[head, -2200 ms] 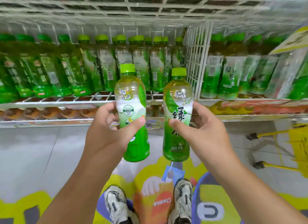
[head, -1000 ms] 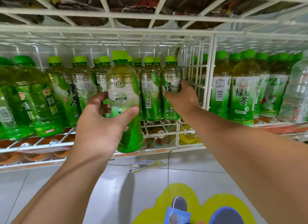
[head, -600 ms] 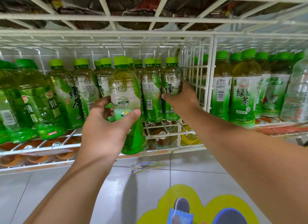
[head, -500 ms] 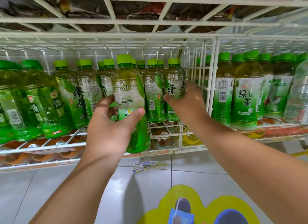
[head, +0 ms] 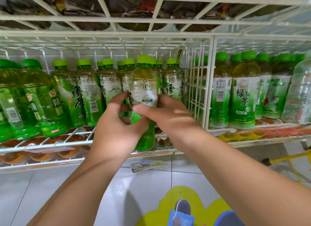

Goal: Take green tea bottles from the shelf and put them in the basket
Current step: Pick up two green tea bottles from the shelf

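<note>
Head view shows your left hand [head: 116,133] and right hand [head: 168,113] both curled round one green tea bottle [head: 144,84], fingers [head: 118,99] wrapped on its label, held upright just before the wire shelf [head: 50,144] and its bottle row [head: 87,91], perhaps touching those behind.

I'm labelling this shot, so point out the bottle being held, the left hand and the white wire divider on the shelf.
held bottle [head: 144,87]: head view, on its pale upper label.
left hand [head: 116,129]: head view, on the back of the hand.
wire divider [head: 196,84]: head view, on the grid panel right of the hands.
</note>
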Available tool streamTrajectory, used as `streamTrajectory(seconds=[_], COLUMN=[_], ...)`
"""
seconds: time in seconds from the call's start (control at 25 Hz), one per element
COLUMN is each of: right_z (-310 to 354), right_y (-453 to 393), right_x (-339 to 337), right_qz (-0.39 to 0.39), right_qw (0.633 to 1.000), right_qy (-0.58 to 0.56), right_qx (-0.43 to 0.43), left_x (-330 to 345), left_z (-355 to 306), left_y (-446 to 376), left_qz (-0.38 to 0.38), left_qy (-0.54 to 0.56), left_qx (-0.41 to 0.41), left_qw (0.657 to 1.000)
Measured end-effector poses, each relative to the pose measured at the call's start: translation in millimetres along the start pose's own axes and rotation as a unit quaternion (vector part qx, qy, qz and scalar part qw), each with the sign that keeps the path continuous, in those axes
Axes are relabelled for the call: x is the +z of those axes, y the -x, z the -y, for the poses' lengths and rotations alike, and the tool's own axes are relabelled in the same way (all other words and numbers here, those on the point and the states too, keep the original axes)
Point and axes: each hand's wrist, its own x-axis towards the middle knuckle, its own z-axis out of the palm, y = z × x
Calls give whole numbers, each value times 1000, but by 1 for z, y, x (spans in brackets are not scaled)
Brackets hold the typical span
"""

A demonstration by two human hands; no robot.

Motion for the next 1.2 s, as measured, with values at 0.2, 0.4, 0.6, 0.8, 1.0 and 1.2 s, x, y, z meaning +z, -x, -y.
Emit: streamTrajectory(seconds=[0.2, 0.4, 0.6, 0.8, 1.0, 1.2], right_z=[7, 0, -17, -28, -23, -39], right_y=[-1, -13, -31, -45, -55, -48], right_x=[-10, -30, -41, -43, -41, -32], right_qz=[-56, -148, -278, -311, -332, -342], right_qw=[998, 988, 954, 941, 923, 909], right_qy=[36, 38, 84, 121, 194, 229], right_qx=[2, -8, -72, -51, 20, -55], left_x=[-19, -30, -35, -39, -39, -35], left_z=[9, 24, 36, 46, 51, 53], left_y=[2, -13, -16, -14, -18, -18], left_qz=[23, -33, -58, -61, -73, -106], left_qy=[-225, -353, -393, -391, -421, -472], left_qx=[130, 182, 184, 206, 207, 201], left_qw=[965, 917, 899, 895, 880, 852])
